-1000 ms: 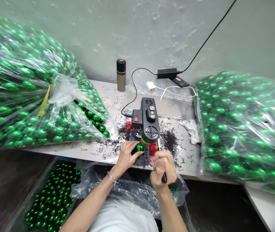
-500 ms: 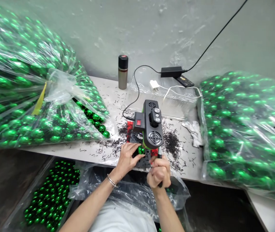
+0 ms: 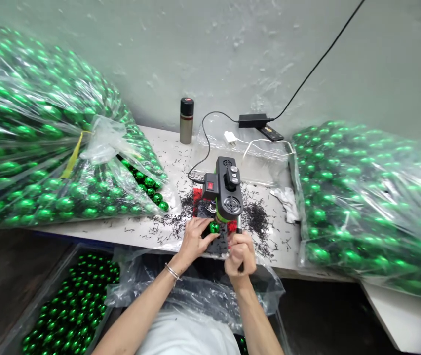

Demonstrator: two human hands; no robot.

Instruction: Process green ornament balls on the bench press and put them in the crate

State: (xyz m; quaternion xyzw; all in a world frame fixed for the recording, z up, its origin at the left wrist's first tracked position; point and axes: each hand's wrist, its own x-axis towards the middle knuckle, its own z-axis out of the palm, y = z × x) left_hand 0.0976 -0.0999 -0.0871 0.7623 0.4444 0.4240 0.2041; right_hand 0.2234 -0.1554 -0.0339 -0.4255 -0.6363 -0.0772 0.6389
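Observation:
A small black bench machine (image 3: 227, 195) with round vents and a red switch stands on the white table. Under its front end my left hand (image 3: 196, 236) pinches a shiny green ball (image 3: 214, 227) between thumb and fingers. Right of the ball, my right hand (image 3: 240, 254) is wrapped round the machine's dark lever handle, which is mostly hidden in the fist. Red parts (image 3: 231, 227) show beside the machine's base. Short black bits (image 3: 256, 217) lie scattered on both sides of it.
Large clear bags of green balls flank the table, one left (image 3: 47, 148) and one right (image 3: 373, 207). A bottle (image 3: 186, 121), power adapter (image 3: 253, 121), white plug (image 3: 230, 138) and white glove (image 3: 287, 203) sit behind. Below the table edge lie more green balls (image 3: 73, 301).
The head view has shifted slightly, so the scene sits lower and the right side further left. My left hand stays on the ball; my right hand still grips the lever, whose shaft shows less.

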